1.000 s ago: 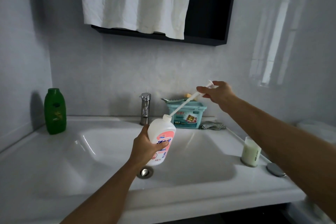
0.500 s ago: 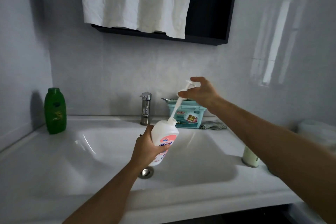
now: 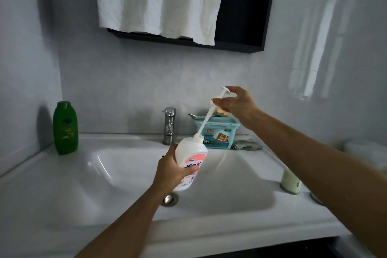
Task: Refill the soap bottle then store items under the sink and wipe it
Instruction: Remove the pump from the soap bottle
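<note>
Dim bathroom, white sink (image 3: 52, 190), grey wall (image 3: 125, 81)

Two bottles: white soap bottle (image 3: 191, 153), green bottle (image 3: 65, 128). One pump (image 3: 209, 114), one tap (image 3: 169, 125), one teal box (image 3: 218, 134), one rag (image 3: 247, 145), one towel (image 3: 161, 0), one cup (image 3: 290, 182), one sink (image 3: 62, 216).

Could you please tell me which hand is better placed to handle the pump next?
Right. The right hand pinches the pump by its head, with the tube entering the neck of the soap bottle. The left hand is busy gripping that bottle over the sink.
</note>
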The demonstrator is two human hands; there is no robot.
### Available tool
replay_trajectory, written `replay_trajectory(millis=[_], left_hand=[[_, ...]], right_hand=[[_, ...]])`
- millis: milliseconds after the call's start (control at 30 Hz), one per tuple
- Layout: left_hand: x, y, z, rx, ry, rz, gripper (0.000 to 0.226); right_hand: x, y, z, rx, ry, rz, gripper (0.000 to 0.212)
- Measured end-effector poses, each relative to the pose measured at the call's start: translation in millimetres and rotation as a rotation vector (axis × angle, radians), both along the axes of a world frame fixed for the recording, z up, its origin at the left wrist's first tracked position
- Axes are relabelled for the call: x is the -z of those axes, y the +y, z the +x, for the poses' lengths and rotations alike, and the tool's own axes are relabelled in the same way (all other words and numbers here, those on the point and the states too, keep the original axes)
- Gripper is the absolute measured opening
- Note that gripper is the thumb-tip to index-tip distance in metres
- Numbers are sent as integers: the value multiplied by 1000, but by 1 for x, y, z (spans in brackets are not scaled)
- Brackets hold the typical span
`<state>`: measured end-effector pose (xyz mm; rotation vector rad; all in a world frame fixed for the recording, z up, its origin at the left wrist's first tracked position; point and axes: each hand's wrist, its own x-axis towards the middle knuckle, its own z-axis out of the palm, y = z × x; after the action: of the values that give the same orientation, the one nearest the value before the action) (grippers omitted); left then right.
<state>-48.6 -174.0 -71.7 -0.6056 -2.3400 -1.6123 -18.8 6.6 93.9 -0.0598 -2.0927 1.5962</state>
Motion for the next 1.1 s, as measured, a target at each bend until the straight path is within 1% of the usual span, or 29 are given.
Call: replay_trajectory(millis=[100,200,333,433,667,733,833,933,1000,1100], left_hand=[[0,0,-1,24,-41,62,63],[0,0,-1,58,-62,83,60],[0,0,-1,50,-48,87,61],[1,0,-2,55,-44,67,62],[3,0,-5,53,-45,46,60],[3,0,-4,55,-45,44,60],[2,-1,-2,57,-55,69,60],[3,-1,-2,56,-67,101,61],[3,-1,-2,56,-77,114,62],[4,-1,-3,60,-87,122,61]], right_hand=[[11,1,0,18,-9,-89,59],[18,5,-2,38,-13,-143,60],[14,16,-2,83,-32,-125,60],[8,27,1,95,-24,-116,63],[3,46,5,133,10,-118,62],[1,49,6,134,18,-121,59],[-1,51,7,126,31,-118,43],[-3,53,8,128,47,-131,39],[-3,54,9,136,59,-145,42],[-4,55,14,154,92,-183,58]])
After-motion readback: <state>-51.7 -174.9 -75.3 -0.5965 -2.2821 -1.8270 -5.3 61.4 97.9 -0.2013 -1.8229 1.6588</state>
